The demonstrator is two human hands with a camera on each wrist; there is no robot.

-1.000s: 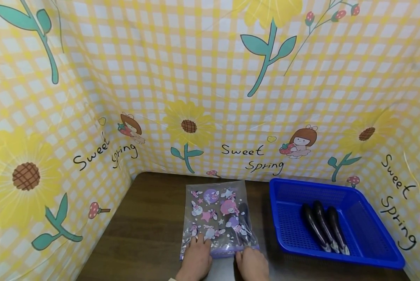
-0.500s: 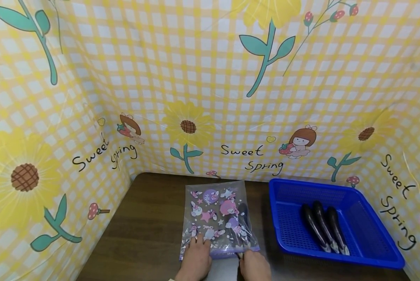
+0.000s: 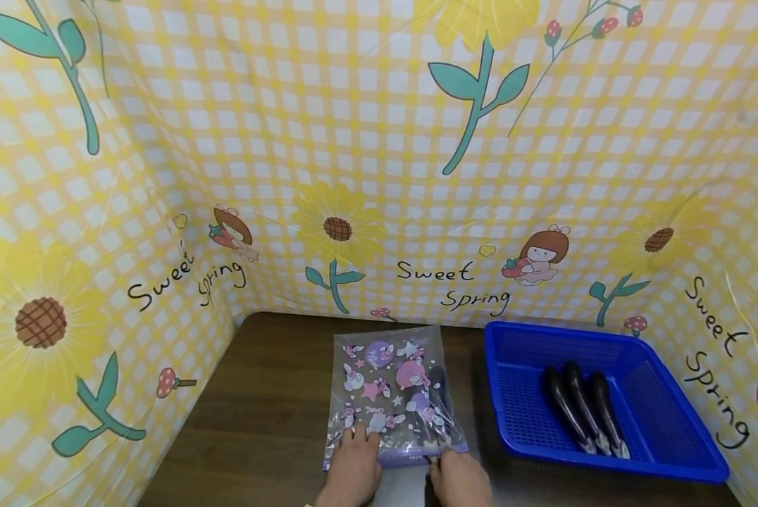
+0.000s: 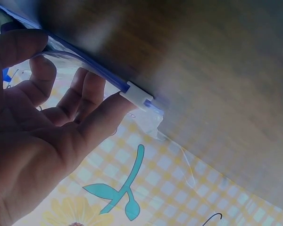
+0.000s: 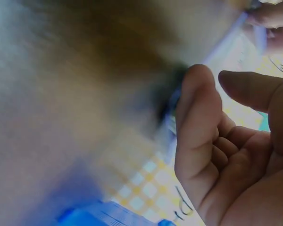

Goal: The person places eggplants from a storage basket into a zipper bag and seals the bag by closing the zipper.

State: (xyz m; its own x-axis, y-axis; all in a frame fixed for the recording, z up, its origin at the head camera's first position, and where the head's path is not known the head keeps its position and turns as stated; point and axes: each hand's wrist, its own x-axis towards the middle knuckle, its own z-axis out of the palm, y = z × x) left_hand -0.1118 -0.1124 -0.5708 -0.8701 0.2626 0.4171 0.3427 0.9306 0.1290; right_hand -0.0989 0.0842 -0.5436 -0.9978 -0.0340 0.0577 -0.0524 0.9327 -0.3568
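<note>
A clear zip bag [image 3: 373, 401] printed with pink and purple rabbits lies flat, its purple-edged mouth toward me. At the mouth's left part, my left hand [image 3: 353, 465] has its fingers on top of the bag; in the left wrist view the thumb [image 4: 21, 44] grips the lip, and another finger touches the white slider [image 4: 136, 95]. A dark eggplant [image 3: 438, 387] shows inside along the bag's right side. Bent fingers of my right hand [image 3: 460, 479] are at an eggplant stem [image 3: 432, 462] by the right part of the mouth; I cannot tell whether they grip it.
To the right stands a blue plastic basket [image 3: 506, 422] with three eggplants [image 3: 585, 408] lying side by side. Everything rests on a dark wood table [image 3: 252, 401]. Yellow checked cloth [image 3: 379, 155] rises at the back and both sides.
My right hand has shifted slightly to the right, and the eggplant stem shows more beside its fingers. The left hand stays on the bag, and the basket has not changed.
</note>
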